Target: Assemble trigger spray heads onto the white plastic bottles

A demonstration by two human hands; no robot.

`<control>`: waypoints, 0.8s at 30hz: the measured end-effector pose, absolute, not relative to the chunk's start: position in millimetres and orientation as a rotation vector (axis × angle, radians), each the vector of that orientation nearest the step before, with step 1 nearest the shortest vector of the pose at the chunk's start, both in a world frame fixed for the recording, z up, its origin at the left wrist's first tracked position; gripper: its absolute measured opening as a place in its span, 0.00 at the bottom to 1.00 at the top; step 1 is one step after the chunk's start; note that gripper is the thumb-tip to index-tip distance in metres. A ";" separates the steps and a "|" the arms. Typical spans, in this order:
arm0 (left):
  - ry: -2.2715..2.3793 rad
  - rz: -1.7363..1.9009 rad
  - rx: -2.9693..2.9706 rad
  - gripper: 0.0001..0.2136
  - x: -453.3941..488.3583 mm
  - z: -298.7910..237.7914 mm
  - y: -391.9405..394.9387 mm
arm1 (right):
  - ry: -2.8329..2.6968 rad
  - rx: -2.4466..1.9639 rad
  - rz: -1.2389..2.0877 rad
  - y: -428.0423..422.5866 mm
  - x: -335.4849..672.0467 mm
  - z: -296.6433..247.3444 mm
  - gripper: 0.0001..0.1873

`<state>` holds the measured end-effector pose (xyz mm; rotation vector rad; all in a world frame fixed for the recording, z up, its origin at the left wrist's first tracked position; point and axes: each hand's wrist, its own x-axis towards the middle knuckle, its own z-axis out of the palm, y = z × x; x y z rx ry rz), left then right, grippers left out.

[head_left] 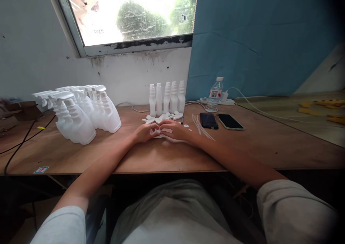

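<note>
At the middle of the table, my left hand (pixel 143 133) and my right hand (pixel 174 129) meet with bent fingers. Between the fingertips is a small white plastic part (pixel 159 134), mostly covered, so its exact kind cannot be made out. Both hands appear closed on it. Just beyond them lies a loose pile of white plastic pieces (pixel 163 117), shaped like spray-head covers. Right of my right hand are a small white ring (pixel 186 126) and several thin white tubes (pixel 201 125).
Several white spray bottles (pixel 83 114) with trigger heads stand at the left. Slim white bottles (pixel 167 98) line the wall. Farther right are a clear water bottle (pixel 215 96), a dark flat object (pixel 209 121), a phone (pixel 230 122) and a cabled power strip (pixel 228 102).
</note>
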<state>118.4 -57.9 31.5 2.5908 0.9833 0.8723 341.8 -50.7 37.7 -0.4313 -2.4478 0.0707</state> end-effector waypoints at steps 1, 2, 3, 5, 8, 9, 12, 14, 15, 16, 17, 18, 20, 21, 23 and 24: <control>0.981 0.877 2.588 0.15 118.3 31.0 -57.1 | -2.458 -0.447 0.050 -52.0 341.3 37.6 0.09; 0.973 0.886 2.584 0.15 118.1 30.1 -56.1 | -2.463 -0.472 0.021 -53.8 340.3 37.2 0.09; 0.960 0.897 2.576 0.15 118.0 28.8 -55.0 | -2.460 -0.504 -0.010 -55.8 338.8 36.4 0.08; 0.933 0.939 2.547 0.15 118.2 25.8 -53.0 | -2.421 -0.578 -0.048 -59.8 334.1 33.6 0.08; 0.891 0.993 2.480 0.16 119.1 22.6 -50.8 | -2.344 -0.604 0.010 -61.6 326.4 27.6 0.13; 0.884 0.995 2.463 0.16 119.3 22.3 -50.3 | -2.329 -0.574 0.057 -60.8 324.7 25.8 0.13; 0.873 0.966 2.438 0.17 119.2 22.9 -48.3 | -2.309 -0.457 0.222 -56.1 324.1 22.6 0.12; 0.850 0.946 2.417 0.17 118.5 23.1 -46.2 | -2.313 -0.422 0.321 -53.0 326.2 22.4 0.12; 0.828 0.938 2.390 0.18 118.1 22.9 -45.0 | -2.319 -0.415 0.368 -51.8 327.5 22.8 0.12; 0.804 0.934 2.356 0.20 117.8 22.7 -43.8 | -2.326 -0.412 0.412 -50.8 328.6 23.3 0.12; 0.786 0.933 2.321 0.21 117.6 22.4 -42.8 | -2.336 -0.408 0.453 -50.0 329.7 23.8 0.12; 0.776 0.933 2.291 0.22 117.5 22.3 -42.2 | -2.347 -0.403 0.490 -49.2 330.5 24.3 0.12; 0.766 0.924 2.263 0.23 117.7 22.9 -42.2 | -2.368 -0.392 0.550 -48.1 331.6 24.7 0.11; 0.762 0.917 2.267 0.23 117.8 23.5 -42.8 | -2.370 -0.392 0.574 -47.7 331.9 24.4 0.11; 0.755 0.908 2.294 0.22 118.0 24.8 -44.7 | -2.351 -0.402 0.608 -47.6 332.1 23.6 0.11; 0.760 0.911 2.311 0.22 117.8 25.2 -45.5 | -2.332 -0.405 0.613 -47.7 332.1 23.3 0.11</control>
